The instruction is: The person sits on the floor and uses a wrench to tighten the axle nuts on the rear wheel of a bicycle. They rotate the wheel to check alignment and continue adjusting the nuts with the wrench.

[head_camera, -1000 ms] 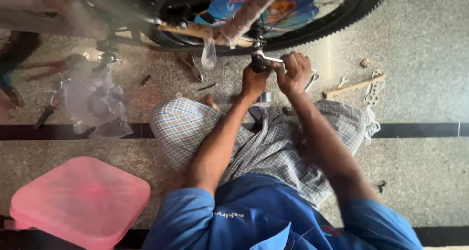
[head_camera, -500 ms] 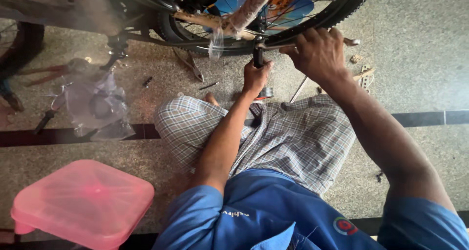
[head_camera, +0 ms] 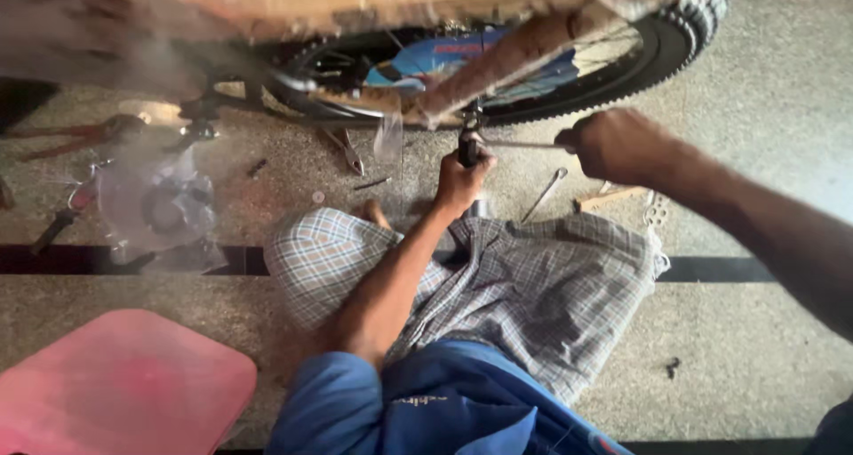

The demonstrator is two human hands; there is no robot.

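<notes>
While the bicycle wheel [head_camera: 657, 42] stands at the top of the view, I note the work centred on a dark fitting [head_camera: 468, 144] just below the tyre. My left hand [head_camera: 462, 181] is clenched round the lower end of that fitting, knuckles up, forearm running up from the lap with the elbow bent. My right hand [head_camera: 613, 144] is closed in a fist on a thin metal rod-like tool [head_camera: 520, 144], which lies level and reaches left to the fitting; that arm comes in from the right edge, held out almost straight, wrist level with the tool. What kind of tool it is I cannot tell: blurred.

Legs folded under a checked cloth [head_camera: 533, 286], blue shirt [head_camera: 444, 402] at the bottom edge. A frame tube wrapped in brown paper [head_camera: 506, 64] slants across the wheel, with a blue panel [head_camera: 444, 59] behind the spokes.

Floor [head_camera: 764, 348]: speckled grey stone with a dark stripe [head_camera: 746, 268] running side to side. Lying on it: pliers [head_camera: 345, 148] left of the fitting, a slim metal wrench [head_camera: 544, 194] right of the left hand, a short wooden piece [head_camera: 609, 197] beside that, a crumpled clear plastic bag [head_camera: 155, 211] further left, a red-handled tool [head_camera: 80, 135] near the left edge. A pink plastic stool [head_camera: 115, 388] sits at the lower left. Top left is motion-blurred.
</notes>
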